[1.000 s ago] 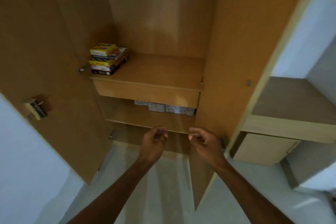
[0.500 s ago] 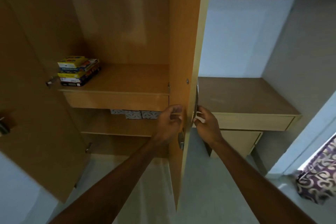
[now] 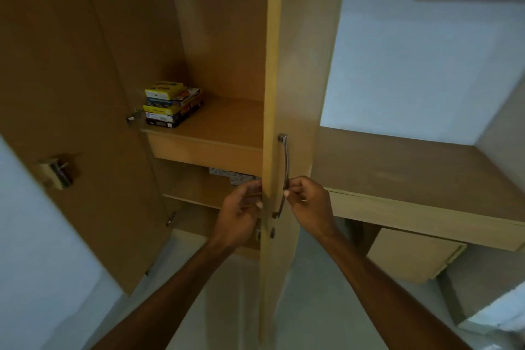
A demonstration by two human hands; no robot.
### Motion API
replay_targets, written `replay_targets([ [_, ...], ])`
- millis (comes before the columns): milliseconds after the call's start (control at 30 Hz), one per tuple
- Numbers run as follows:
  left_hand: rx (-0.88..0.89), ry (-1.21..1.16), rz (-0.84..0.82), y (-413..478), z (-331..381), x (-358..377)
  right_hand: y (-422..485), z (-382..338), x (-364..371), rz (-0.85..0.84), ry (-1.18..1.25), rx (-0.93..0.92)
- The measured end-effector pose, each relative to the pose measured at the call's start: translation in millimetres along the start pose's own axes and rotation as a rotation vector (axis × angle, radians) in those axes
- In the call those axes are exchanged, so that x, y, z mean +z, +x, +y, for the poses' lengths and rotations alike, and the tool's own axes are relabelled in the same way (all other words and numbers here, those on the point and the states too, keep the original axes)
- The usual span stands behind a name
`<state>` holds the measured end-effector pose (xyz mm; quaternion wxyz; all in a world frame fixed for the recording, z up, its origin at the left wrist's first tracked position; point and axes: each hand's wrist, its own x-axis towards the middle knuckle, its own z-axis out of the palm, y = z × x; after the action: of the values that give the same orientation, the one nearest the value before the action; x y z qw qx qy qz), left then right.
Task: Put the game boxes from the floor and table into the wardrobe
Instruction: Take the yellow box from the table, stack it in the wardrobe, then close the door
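Fingers of the right hand (image 3: 308,202) pinch the lower part of the curved metal handle (image 3: 285,173) on the light wooden wardrobe door (image 3: 298,65). The left hand (image 3: 241,213), fingers curled, grips that door's edge from inside. Beyond and left of the fingers, a stack of colourful game boxes (image 3: 172,106) sits on the wardrobe shelf (image 3: 227,122); white patterned boxes (image 3: 235,177) lie beneath.

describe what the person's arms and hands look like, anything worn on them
Both forearms are bare up to the frame edge, with no sleeves in view. The left hand and right hand show no gloves, watch, bracelet or visible rings.
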<state>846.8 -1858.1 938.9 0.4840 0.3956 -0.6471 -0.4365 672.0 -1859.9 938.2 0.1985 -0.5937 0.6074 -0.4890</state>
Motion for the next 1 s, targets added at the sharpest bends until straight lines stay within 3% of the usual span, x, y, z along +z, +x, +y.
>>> replay_targets([
  [333,0.0,-0.005,0.088,112,-43,-127,126,-36,156,-0.129,-0.019,-0.127],
  [467,-0.034,0.07,0.043,182,-64,-167,185,-39,207,-0.087,-0.048,-0.129],
  [667,-0.17,-0.01,-0.079,284,-93,-207,261,-40,259,0.044,-0.143,-0.067],
  [1000,-0.137,0.011,-0.184,394,-131,-225,347,-24,297,0.157,-0.187,-0.005],
])
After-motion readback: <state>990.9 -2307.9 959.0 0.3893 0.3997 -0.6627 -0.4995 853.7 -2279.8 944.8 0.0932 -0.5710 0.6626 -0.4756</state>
